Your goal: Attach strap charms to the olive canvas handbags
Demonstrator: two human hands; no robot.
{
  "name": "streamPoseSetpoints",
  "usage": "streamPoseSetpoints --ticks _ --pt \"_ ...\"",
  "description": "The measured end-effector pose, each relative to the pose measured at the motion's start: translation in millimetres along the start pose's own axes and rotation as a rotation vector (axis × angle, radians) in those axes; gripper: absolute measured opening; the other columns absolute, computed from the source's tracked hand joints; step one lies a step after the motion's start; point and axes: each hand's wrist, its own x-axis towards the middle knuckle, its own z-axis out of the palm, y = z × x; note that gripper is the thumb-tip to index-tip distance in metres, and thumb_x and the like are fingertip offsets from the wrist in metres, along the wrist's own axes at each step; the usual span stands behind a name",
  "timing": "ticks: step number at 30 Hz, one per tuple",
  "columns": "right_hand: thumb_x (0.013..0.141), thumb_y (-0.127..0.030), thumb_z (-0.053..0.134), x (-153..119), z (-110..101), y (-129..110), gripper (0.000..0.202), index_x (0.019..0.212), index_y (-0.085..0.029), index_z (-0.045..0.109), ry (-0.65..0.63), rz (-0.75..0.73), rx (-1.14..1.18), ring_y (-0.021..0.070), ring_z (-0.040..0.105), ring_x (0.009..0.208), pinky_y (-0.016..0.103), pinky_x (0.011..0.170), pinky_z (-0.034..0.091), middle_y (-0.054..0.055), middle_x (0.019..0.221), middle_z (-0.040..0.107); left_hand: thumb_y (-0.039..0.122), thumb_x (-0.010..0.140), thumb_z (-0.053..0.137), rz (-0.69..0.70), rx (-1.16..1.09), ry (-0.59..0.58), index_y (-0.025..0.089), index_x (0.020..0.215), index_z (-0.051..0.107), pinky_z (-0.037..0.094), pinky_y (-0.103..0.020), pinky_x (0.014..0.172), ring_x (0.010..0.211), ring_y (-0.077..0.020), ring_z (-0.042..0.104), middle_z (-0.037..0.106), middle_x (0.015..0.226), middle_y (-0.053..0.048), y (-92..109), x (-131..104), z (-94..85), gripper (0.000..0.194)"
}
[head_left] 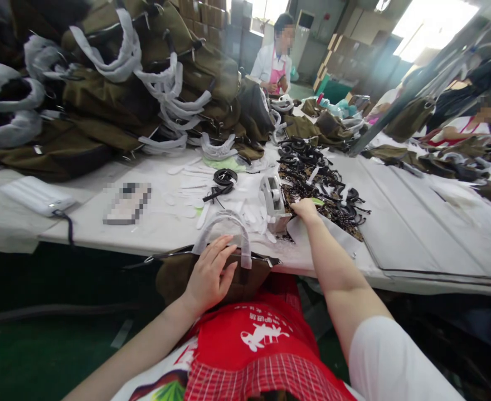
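My left hand lies with fingers stretched out on the top of an olive-brown bag at the table's front edge. The bag's handle, wrapped in whitish covering, arches up beside my fingertips. My right hand reaches forward to a heap of black and patterned straps. Its fingers are bent and partly hidden; what they hold, if anything, I cannot make out. A yellow-green piece shows just behind that hand. Left of it stands a grey tape dispenser.
Bags with wrapped handles are piled high at the back left. A coiled black strap, white strips, a blurred-out phone and a white power bank lie on the table. A slanted post rises at right. People work beyond.
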Motion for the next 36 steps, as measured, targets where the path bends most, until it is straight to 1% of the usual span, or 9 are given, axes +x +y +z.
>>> streamPoseSetpoints --ticks 4,9,12,14,18,22,24,26,36 --pt "0.078 -0.039 0.062 -13.4 -20.8 -1.8 0.03 0.079 -0.01 0.07 0.107 -0.037 0.342 0.0122 0.047 0.043 0.024 0.044 0.036 0.001 0.05 0.056 0.016 0.091 0.053 -0.035 -0.003 0.039 0.018 0.123 0.054 0.043 -0.047 0.11 0.132 -0.0271 0.048 0.053 0.139 -0.014 -4.8 -4.2 -7.3 0.033" --pt "0.074 -0.053 0.065 -59.1 -69.9 -7.3 0.041 0.087 -0.015 0.065 0.227 -0.152 0.652 0.0076 0.036 0.041 0.021 0.039 0.029 -0.006 0.05 0.048 0.017 0.091 0.053 -0.021 -0.036 0.103 0.019 0.122 0.054 0.045 -0.047 0.108 0.129 -0.0265 0.051 0.056 0.135 -0.013 -0.7 6.7 -14.2 0.032" --pt "0.068 -0.052 0.074 -113.7 -92.2 -12.1 0.039 0.082 -0.017 0.063 0.138 -0.29 0.864 0.0062 0.03 0.039 0.021 0.037 0.022 -0.007 0.047 0.044 0.017 0.09 0.053 0.006 -0.075 0.14 0.021 0.127 0.052 0.045 -0.046 0.109 0.13 -0.0266 0.05 0.055 0.136 -0.012 13.1 17.1 -22.1 0.037" --pt "0.069 -0.049 0.076 -154.7 -95.6 -13.7 0.036 0.082 -0.018 0.064 -0.022 -0.346 0.899 0.006 0.029 0.04 0.021 0.038 0.021 -0.007 0.049 0.045 0.019 0.089 0.055 0.024 -0.091 0.181 0.023 0.132 0.048 0.043 -0.047 0.11 0.132 -0.0276 0.048 0.054 0.138 -0.012 26.0 23.5 -27.5 0.044" --pt "0.074 -0.048 0.074 -215.6 -73.8 -7.9 0.033 0.082 -0.018 0.066 -0.433 -0.415 0.837 0.0097 0.044 0.05 0.022 0.044 0.031 -0.001 0.063 0.057 0.035 0.084 0.064 -0.022 -0.15 0.152 0.02 0.141 0.041 0.035 -0.051 0.114 0.137 -0.0331 0.042 0.047 0.146 -0.015 47.2 32.2 -28.3 0.063" --pt "0.077 -0.053 0.072 -236.1 -35.8 9.2 0.037 0.081 -0.017 0.065 -0.707 -0.383 0.823 0.0101 0.045 0.051 0.022 0.047 0.032 -0.001 0.061 0.057 0.038 0.086 0.061 -0.249 -0.572 -0.258 0.015 0.112 0.065 0.053 -0.037 0.09 0.099 -0.0246 0.067 0.072 0.106 -0.013 50.5 29.7 -13.6 0.034" --pt "0.076 -0.053 0.073 -238.4 -21.5 19.1 0.038 0.081 -0.016 0.064 -0.726 -0.337 0.844 0.0093 0.044 0.05 0.022 0.046 0.031 -0.002 0.059 0.055 0.038 0.089 0.058 -0.412 -0.842 -0.439 0.014 0.095 0.067 0.053 -0.027 0.067 0.07 -0.0167 0.066 0.072 0.081 -0.007 48.3 24.1 -5.8 0.026" --pt "0.075 -0.053 0.074 -239.8 -13.0 27.7 0.038 0.08 -0.017 0.064 -0.725 -0.303 0.869 0.0092 0.044 0.049 0.022 0.047 0.032 -0.002 0.059 0.056 0.041 0.088 0.06 -0.555 -1.006 -0.501 0.013 0.091 0.066 0.048 -0.023 0.057 0.058 -0.0127 0.061 0.069 0.072 -0.005 45.9 18.6 -0.7 0.029" --pt "0.074 -0.052 0.075 -246.0 -4.8 39.0 0.038 0.077 -0.016 0.061 -0.726 -0.235 0.918 0.0075 0.039 0.047 0.021 0.045 0.023 -0.004 0.055 0.053 0.049 0.081 0.068 -0.722 -1.164 -0.486 0.013 0.089 0.07 0.048 -0.024 0.069 0.073 -0.0137 0.062 0.071 0.083 -0.005 42.5 12.6 5.7 0.036"
